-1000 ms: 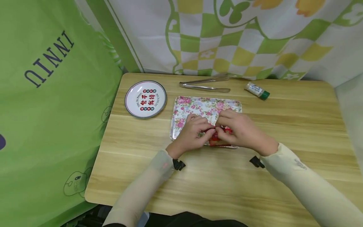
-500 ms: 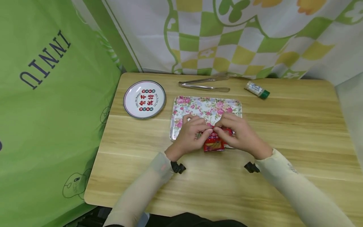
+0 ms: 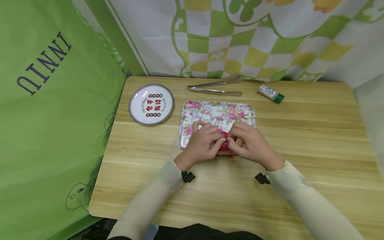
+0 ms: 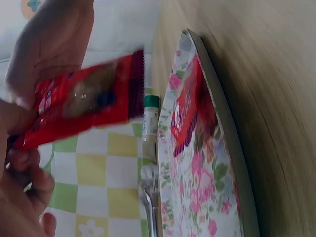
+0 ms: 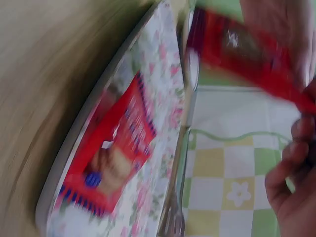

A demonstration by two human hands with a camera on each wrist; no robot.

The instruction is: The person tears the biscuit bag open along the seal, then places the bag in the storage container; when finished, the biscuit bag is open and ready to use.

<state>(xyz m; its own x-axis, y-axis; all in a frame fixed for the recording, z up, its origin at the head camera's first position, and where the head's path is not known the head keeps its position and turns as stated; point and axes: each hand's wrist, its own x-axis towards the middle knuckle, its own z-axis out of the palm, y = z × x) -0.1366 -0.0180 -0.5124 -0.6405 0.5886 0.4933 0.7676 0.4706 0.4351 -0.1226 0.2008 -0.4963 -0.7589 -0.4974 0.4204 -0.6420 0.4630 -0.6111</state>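
Observation:
Over the near part of a flowered tray point(image 3: 207, 115), both hands meet at the top end of a red snack packet point(image 3: 222, 147). My left hand point(image 3: 204, 141) pinches that end between thumb and fingers, and my right hand point(image 3: 251, 141) pinches it just beside. In the left wrist view the held packet point(image 4: 91, 98) hangs above the tray, blurred, its dark crimped end pointing away from the hands. A second red packet point(image 5: 111, 153) lies on the tray, printed with a tan snack; from the head it is mostly hidden by the right hand.
A white plate point(image 3: 151, 104) with red lettering stands left of the tray. Metal tongs point(image 3: 214, 88) lie behind the tray, and a green-capped bottle point(image 3: 271, 93) lies at the back right. A checkered curtain point(image 3: 228, 43) hangs along the table's back edge.
The held packet's loose lower end has swung, showing its printed front half a second ago and foreshortened now. Both hands keep their pinch, and the right wrist has shifted slightly left.

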